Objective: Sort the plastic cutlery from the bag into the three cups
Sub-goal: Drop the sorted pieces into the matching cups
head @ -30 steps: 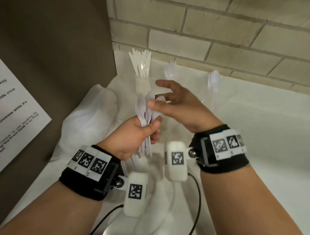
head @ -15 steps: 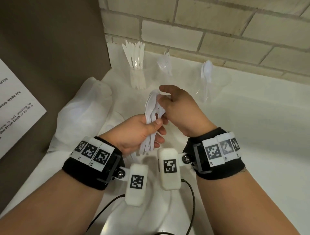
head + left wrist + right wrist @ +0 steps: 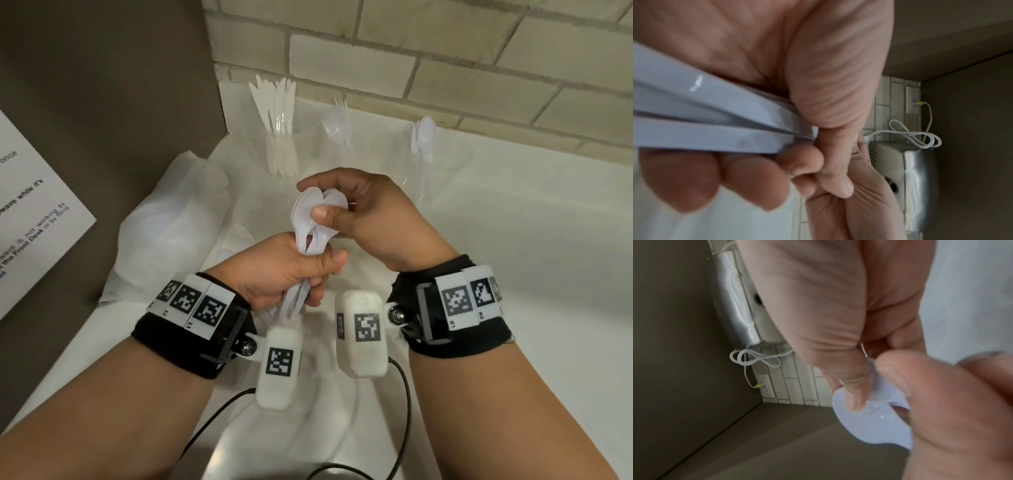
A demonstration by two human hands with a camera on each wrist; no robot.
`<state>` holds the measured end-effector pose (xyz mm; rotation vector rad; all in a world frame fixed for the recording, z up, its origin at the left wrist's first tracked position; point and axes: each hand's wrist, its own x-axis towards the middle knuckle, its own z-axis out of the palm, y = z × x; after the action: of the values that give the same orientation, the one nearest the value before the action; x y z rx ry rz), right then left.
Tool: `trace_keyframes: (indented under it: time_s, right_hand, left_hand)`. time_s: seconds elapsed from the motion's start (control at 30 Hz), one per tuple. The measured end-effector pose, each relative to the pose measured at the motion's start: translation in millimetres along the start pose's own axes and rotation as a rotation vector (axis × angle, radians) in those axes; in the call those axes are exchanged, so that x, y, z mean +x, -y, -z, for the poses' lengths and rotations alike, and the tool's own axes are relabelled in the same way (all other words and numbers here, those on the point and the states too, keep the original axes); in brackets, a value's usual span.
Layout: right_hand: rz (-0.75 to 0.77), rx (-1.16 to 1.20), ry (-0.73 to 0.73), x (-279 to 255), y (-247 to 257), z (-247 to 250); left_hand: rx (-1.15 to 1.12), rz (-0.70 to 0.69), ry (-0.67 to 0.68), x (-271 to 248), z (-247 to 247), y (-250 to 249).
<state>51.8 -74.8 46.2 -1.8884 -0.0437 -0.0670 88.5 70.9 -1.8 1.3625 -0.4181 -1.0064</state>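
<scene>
My left hand (image 3: pixel 281 270) squeezes the spoons (image 3: pixel 313 222) by their handles. They stand up tall, bowls on top. My right hand (image 3: pixel 370 219) pinches the bowls, near the cups (image 3: pixel 442 161).

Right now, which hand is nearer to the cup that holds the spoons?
Right. The right hand is just in front of the spoon cup, pinching the bundle of spoons; the left hand grips the handles lower, farther from it.

Three cups (image 3: pixel 442 161) along wall (image 3: pixel 411 51) ahead.
</scene>
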Motion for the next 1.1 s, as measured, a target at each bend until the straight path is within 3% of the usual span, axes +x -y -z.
trace_keyframes:
  time_s: [0.2,0.37,0.6,0.77,0.9,1.0,1.1]
  right_hand:
    - [0.032,-0.246,0.066,2,-5,-2]
    - [0.027,-0.062,0.025,0,-11,-7]
    - [0.043,-0.066,-0.103,0,-18,-6]
    - [0.111,-0.029,-0.401,0,-4,54]
    - [0.197,-0.367,-0.704,12,10,117]
    - [0.292,-0.614,-0.855,23,17,143]
    - [0.342,-0.710,-0.945,39,10,155]
  left_hand:
    - [0.033,0.090,0.051,-3,-2,-4]
    - [0.024,0.135,0.076,-3,-2,-4]
    - [0.124,0.069,-0.067,1,-9,-2]
    - [0.318,0.033,-0.194,-8,3,-6]
    - [0.564,0.020,-0.418,-27,26,-15]
    - [0.886,0.132,-0.465,-43,42,-20]
    - [1.122,0.305,-0.406,-55,50,-19]
